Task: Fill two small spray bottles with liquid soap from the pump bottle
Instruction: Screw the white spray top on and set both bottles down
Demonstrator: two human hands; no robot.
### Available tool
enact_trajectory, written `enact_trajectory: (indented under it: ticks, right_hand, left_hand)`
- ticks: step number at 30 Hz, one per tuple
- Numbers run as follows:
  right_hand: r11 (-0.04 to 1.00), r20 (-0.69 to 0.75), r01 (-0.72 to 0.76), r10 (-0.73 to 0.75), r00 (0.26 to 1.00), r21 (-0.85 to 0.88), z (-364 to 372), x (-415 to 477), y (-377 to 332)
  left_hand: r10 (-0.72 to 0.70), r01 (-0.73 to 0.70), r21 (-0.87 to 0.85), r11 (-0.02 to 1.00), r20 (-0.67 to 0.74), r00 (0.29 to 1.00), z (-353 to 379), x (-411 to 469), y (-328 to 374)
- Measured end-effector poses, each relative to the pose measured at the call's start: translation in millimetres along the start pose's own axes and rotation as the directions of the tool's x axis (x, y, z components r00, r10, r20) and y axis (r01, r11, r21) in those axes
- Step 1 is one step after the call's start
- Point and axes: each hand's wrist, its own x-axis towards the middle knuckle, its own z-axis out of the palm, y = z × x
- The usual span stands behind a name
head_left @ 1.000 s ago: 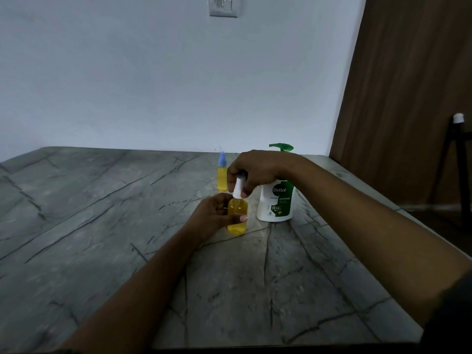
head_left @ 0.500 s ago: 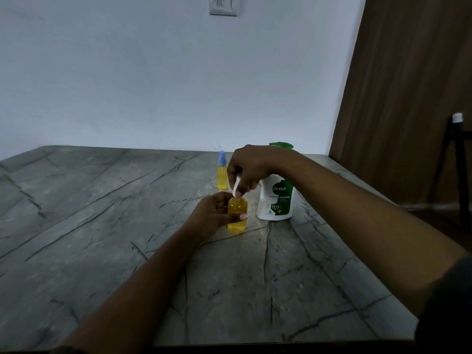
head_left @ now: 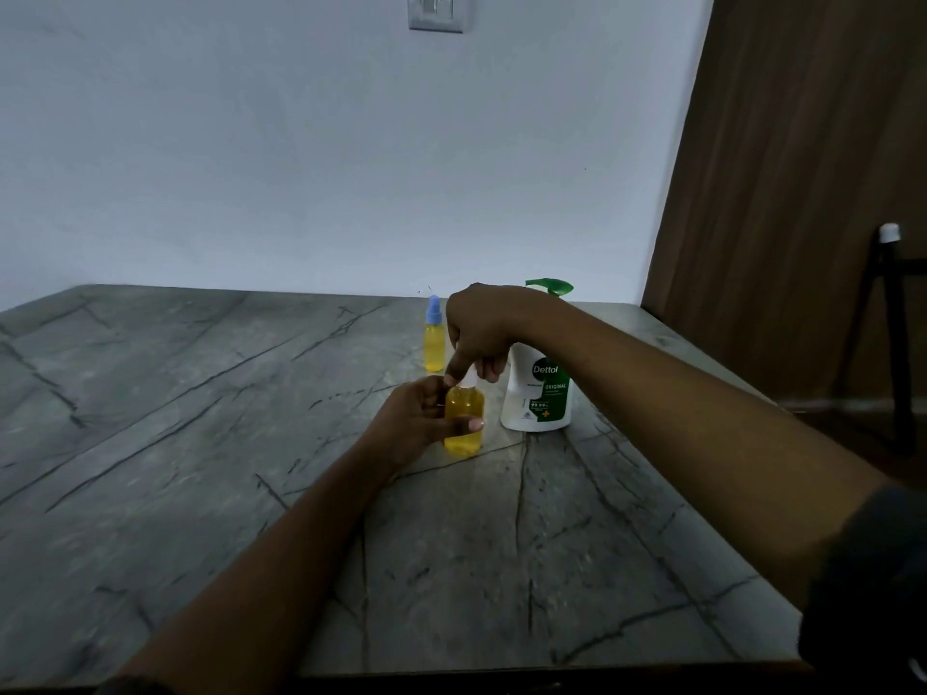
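A small clear spray bottle [head_left: 464, 426] full of yellow soap stands upright on the grey marble table [head_left: 200, 443]. My left hand [head_left: 419, 423] grips its body, thumb across the front. Right above it, my right hand [head_left: 479, 333] pinches the white spray cap [head_left: 471, 378] sitting on the bottle's neck; the fingers hide most of the cap. A second small spray bottle [head_left: 434, 341], yellow inside with a blue cap, stands further back. The white pump bottle [head_left: 536, 398] with a green pump head stands just right of the held bottle, partly behind my right wrist.
A white wall rises behind the table, with a switch plate [head_left: 435, 11] high up. At right is a brown wooden panel [head_left: 802, 193] and a black stand [head_left: 893, 333] with a white tip, off the table's right edge.
My right hand has lowered the white spray cap down onto the neck of the bottle held by my left hand. The other bottles have not moved.
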Motion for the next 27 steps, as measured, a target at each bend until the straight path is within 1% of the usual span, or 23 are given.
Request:
enact_trajectory:
  ticks: [3, 5, 7, 8, 10, 12, 14, 16, 17, 20, 23, 25, 27]
  right_hand:
    - [0.996, -0.025, -0.088, 0.088, 0.996, 0.01, 4, 1, 0]
    - [0.997, -0.082, -0.071, 0.071, 0.994, 0.004, 3, -2, 1]
    - [1.0, -0.112, -0.012, 0.013, 0.994, 0.015, -3, -7, 5]
    - [0.999, -0.092, 0.036, -0.036, 0.995, 0.0, -6, -9, 7]
    - [0.987, 0.017, 0.146, -0.145, 0.989, -0.065, -11, -14, 10]
    - [0.964, 0.101, 0.21, -0.196, 0.975, -0.163, -10, -15, 10]
    - [0.94, 0.1, 0.238, -0.22, 0.97, -0.246, -6, -13, 9]
    - [0.938, 0.06, 0.235, -0.227, 0.972, -0.255, -2, -10, 6]
    - [0.948, 0.047, 0.219, -0.214, 0.976, -0.229, -2, -8, 5]
    - [0.985, 0.043, 0.127, -0.123, 0.992, -0.115, 0, -3, 3]
    - [0.994, 0.029, 0.043, -0.04, 0.999, -0.099, 4, 1, 2]
    - [0.994, -0.028, 0.029, -0.032, 0.999, -0.108, 4, 1, 3]
    - [0.994, -0.042, 0.066, -0.069, 0.997, -0.085, -1, -1, 6]
  left_hand:
    - [-0.01, 0.01, 0.0, 1.0, 0.009, 1.0, -1, 0, 0]
    - [-0.007, 0.007, -0.028, 1.0, 0.017, 1.0, -1, -1, -1]
    - [-0.01, 0.011, -0.04, 0.999, 0.026, 1.0, -1, -2, 0]
    - [-0.01, 0.011, -0.039, 0.999, 0.025, 1.0, -1, -2, 1]
    - [-0.01, 0.011, -0.039, 0.999, 0.02, 1.0, -1, -2, 2]
    - [-0.003, 0.003, -0.021, 1.0, 0.026, 1.0, -1, -1, 1]
    - [0.002, -0.002, -0.005, 1.0, 0.025, 1.0, 0, -2, 2]
    - [0.001, -0.001, -0.016, 1.0, 0.015, 1.0, 0, -1, 1]
    - [0.004, -0.004, -0.023, 1.0, 0.008, 1.0, 0, -1, 0]
    - [0.007, -0.007, -0.025, 1.0, -0.008, 1.0, 0, -1, -2]
    - [0.011, -0.011, -0.034, 0.999, -0.009, 1.0, 0, -1, -1]
    - [0.014, -0.014, -0.025, 1.0, -0.005, 1.0, 0, -2, 1]
    - [0.016, -0.016, -0.015, 1.0, 0.003, 1.0, 0, -2, 1]
